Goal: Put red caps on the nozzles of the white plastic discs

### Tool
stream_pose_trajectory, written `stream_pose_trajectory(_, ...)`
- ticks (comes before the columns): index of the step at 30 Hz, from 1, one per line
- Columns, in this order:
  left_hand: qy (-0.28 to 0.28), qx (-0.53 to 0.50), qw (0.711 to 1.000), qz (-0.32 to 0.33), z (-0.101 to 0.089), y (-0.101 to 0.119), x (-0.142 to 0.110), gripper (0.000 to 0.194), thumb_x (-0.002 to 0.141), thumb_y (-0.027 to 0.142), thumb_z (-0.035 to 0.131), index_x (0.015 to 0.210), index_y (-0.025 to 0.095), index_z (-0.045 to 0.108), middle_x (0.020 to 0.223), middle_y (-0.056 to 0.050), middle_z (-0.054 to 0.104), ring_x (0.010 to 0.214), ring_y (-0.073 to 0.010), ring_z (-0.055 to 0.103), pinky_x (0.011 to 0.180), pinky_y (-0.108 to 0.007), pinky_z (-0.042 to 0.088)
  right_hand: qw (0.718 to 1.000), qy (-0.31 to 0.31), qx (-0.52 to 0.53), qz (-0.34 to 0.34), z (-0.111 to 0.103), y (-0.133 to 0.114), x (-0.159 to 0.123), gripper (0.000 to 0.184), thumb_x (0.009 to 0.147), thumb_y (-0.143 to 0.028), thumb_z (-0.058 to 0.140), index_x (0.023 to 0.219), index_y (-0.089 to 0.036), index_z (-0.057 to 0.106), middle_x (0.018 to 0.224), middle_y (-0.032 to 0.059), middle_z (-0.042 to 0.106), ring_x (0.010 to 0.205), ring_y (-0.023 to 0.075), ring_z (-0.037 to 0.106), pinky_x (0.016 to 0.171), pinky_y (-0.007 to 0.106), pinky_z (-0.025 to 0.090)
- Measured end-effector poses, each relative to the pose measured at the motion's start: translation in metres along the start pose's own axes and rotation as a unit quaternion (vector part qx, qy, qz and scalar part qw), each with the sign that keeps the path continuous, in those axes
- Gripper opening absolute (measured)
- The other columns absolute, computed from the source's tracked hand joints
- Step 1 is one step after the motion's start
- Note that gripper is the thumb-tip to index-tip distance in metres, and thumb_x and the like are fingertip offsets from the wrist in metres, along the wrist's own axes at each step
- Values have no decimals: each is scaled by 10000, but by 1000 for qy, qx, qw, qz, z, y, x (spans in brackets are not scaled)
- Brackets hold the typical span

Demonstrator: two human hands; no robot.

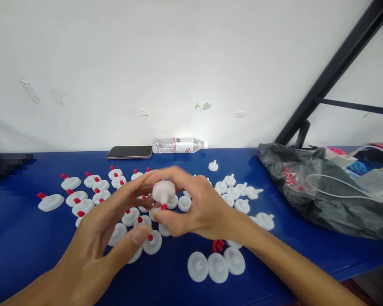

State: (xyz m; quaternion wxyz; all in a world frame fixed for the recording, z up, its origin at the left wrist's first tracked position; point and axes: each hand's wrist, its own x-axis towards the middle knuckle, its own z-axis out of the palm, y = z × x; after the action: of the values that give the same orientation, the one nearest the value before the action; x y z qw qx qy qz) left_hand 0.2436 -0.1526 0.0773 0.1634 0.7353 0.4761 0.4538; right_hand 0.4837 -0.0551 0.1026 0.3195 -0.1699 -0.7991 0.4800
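Note:
My right hand [196, 210] pinches a white plastic disc [164, 191] with a red cap on its lower stem, held above the blue table [25, 250]. My left hand [107, 227] reaches in from the left, fingers stretched toward the same disc and touching or nearly touching it; its thumb hovers over the capped discs. Several white discs with red caps [83, 191] lie to the left. Several uncapped white discs [234, 191] lie to the right. Three flat white discs [217, 265] sit near the front beside a few loose red caps [217, 245].
A dark phone [130, 152] and a lying water bottle [178, 145] sit by the white wall. A black plastic bag [322, 191] with red caps and a white cable lies at right. A black metal frame [335, 68] slants up at right.

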Motion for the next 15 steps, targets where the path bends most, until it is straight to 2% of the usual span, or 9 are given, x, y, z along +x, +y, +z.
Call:
stream_pose_trajectory(2, 45, 24, 999, 11, 0, 2, -1, 445, 1256, 452, 522, 1688, 458, 632, 1613, -32, 782, 1331, -279, 848, 1003, -299, 757, 998, 38, 37, 21, -6, -2, -1, 379, 1125, -427, 800, 1457, -327, 646, 1125, 21, 829, 951, 226, 791, 822, 342, 604)
stream_pose_trajectory(5, 47, 50, 997, 34, -1, 4, 0, 432, 1227, 323, 537, 1614, 461, 671, 1401, -9, 831, 1054, -205, 850, 880, -259, 731, 995, 98, 12, 12, -16, -4, 2, 227, 1192, -515, 720, 1230, -292, 701, 1197, 49, 829, 1030, 224, 792, 837, 342, 593)
stream_pose_trajectory(7, 43, 52, 997, 45, -1, 3, 0, 402, 1201, 271, 554, 1538, 433, 701, 1290, -3, 820, 954, -179, 809, 821, -247, 699, 990, 137, -43, -12, -20, -2, 5, 284, 1180, -538, 747, 1072, -275, 748, 1275, 62, 820, 1181, 243, 774, 870, 344, 583)
stream_pose_trajectory(10, 51, 58, 995, 64, 3, 4, -1, 325, 1180, 229, 571, 1422, 375, 733, 1270, -16, 779, 1029, -182, 776, 873, -261, 673, 972, 174, -154, -30, -22, 6, 9, 248, 1101, -485, 880, 977, -273, 853, 1315, 84, 781, 1347, 288, 711, 939, 370, 582)
stream_pose_trajectory(13, 53, 67, 992, 88, 7, 5, -2, 312, 1169, 185, 575, 1360, 361, 748, 1286, -14, 766, 1129, -183, 761, 945, -266, 657, 957, 181, -229, -11, -23, 16, 11, 181, 1077, -446, 923, 1014, -276, 927, 1180, 78, 765, 1117, 253, 729, 924, 384, 585)
stream_pose_trajectory(15, 56, 61, 993, 87, 9, 7, -2, 322, 1167, 158, 558, 1337, 351, 751, 1286, -14, 764, 1133, -176, 758, 943, -262, 653, 954, 153, -258, 17, -24, 20, 12, 198, 1121, -434, 872, 1049, -261, 939, 1068, 64, 788, 965, 225, 708, 856, 367, 560)
